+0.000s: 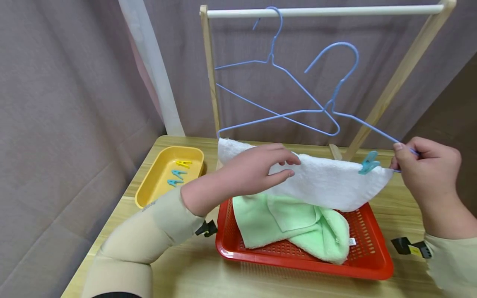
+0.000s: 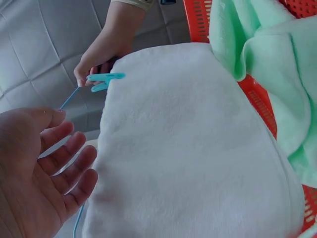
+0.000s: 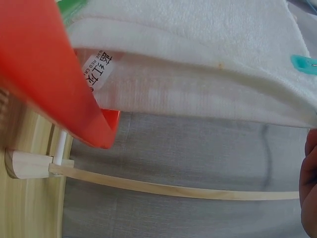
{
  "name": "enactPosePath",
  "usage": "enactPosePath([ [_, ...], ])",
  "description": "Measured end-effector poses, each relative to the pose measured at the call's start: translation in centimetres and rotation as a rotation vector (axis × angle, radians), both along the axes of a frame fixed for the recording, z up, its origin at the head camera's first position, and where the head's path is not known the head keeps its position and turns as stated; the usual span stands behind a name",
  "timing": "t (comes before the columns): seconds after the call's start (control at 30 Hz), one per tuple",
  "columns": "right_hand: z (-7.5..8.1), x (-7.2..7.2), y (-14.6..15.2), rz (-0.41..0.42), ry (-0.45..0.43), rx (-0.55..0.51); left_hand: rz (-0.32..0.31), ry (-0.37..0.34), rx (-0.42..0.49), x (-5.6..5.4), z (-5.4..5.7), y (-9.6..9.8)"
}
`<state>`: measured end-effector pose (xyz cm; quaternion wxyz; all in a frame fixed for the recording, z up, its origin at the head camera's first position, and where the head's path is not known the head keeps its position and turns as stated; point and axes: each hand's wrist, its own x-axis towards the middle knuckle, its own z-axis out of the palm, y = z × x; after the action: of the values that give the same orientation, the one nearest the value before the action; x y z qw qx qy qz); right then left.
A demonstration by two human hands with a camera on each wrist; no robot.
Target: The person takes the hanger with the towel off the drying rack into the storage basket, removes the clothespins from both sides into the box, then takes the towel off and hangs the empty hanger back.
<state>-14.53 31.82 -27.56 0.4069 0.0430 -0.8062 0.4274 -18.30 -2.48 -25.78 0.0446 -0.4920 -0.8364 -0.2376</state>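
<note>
A white towel (image 1: 316,182) hangs folded over the lower bar of a blue wire hanger (image 1: 338,89). My right hand (image 1: 432,165) grips the hanger's right corner. Close to that corner, a teal clothespin (image 1: 369,162) clips the towel's top edge; the left wrist view shows this clothespin (image 2: 105,80) too. My left hand (image 1: 261,165), fingers loosely bent and apart, hovers in front of the towel's left half and holds nothing. In the left wrist view the left palm (image 2: 29,173) lies beside the towel's edge. Only part of the right hand (image 3: 309,183) shows in the right wrist view.
Below the towel, a red basket (image 1: 305,269) holds a green towel (image 1: 316,236). A yellow tray (image 1: 169,151) at left contains a yellow clothespin (image 1: 184,164) and two teal ones. Behind stands a wooden rack with a white rod (image 1: 335,11), where another blue hanger (image 1: 298,85) hangs.
</note>
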Motion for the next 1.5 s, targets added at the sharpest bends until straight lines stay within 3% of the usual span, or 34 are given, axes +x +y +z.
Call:
enactPosePath([
  [0.33, -0.2, -0.1, -0.2, -0.016, -0.016, 0.002, -0.014, 0.003, -0.001, -0.8, 0.3, 2.9],
  [0.53, -0.2, -0.1, -0.3, -0.023, -0.027, 0.007, -0.026, 0.050, 0.029, -1.1, 0.6, 4.9],
  [0.77, -0.3, 0.1, -0.5, -0.033, -0.032, 0.021, 0.003, 0.071, -0.058, -1.2, 0.6, 7.6],
  [1.07, -0.3, 0.1, -0.6, -0.027, -0.007, 0.017, 0.054, -0.013, -0.114, -1.0, 0.5, 10.8],
  [1.3, -0.4, 0.0, -0.6, -0.006, 0.002, 0.015, 0.129, -0.095, -0.123, -0.6, 0.4, 13.1],
  [1.5, -0.5, 0.1, -0.5, 0.012, 0.025, 0.045, 0.156, -0.105, -0.131, 0.0, -0.1, 14.3],
])
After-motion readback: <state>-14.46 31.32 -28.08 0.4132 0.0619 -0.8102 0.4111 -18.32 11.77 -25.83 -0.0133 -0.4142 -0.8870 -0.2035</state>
